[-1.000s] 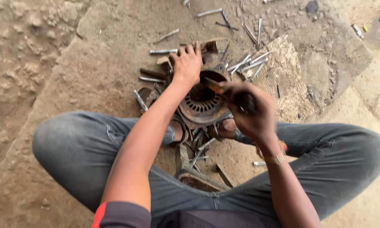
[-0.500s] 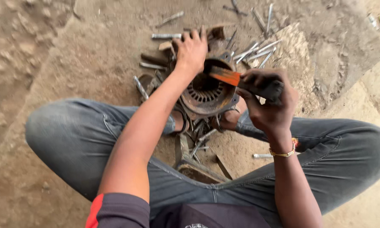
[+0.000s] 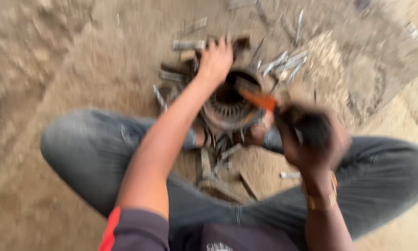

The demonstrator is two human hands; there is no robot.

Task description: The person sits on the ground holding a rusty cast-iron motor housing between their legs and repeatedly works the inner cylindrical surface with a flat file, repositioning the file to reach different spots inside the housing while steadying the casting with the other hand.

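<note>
Person sits cross-legged on the dirt floor [image 3: 46, 195], work between the knees. Frame heavily blurred.

Left hand [image 3: 216, 59] lies flat with its fingers spread on the far rim of the round metal stator [image 3: 230, 104], at 12 o'clock of the part, pressing it down. The stator rests on the floor between the feet, ribbed ring and dark bore facing up. Loose metal strips [image 3: 283, 62] lie scattered at its 1 o'clock, more at 10 o'clock.

Right hand [image 3: 311, 137] is closed around a dark-handled tool [image 3: 306, 128]; the orange tip [image 3: 260, 100] points at the stator's rim near 3 o'clock.

Progress, judged: many strips already lie out on the ground; the part looks still under work, though blur hides the detail.

Against half a second ago: the right hand sits lower and nearer the body; the left hand's brace is unchanged.
</note>
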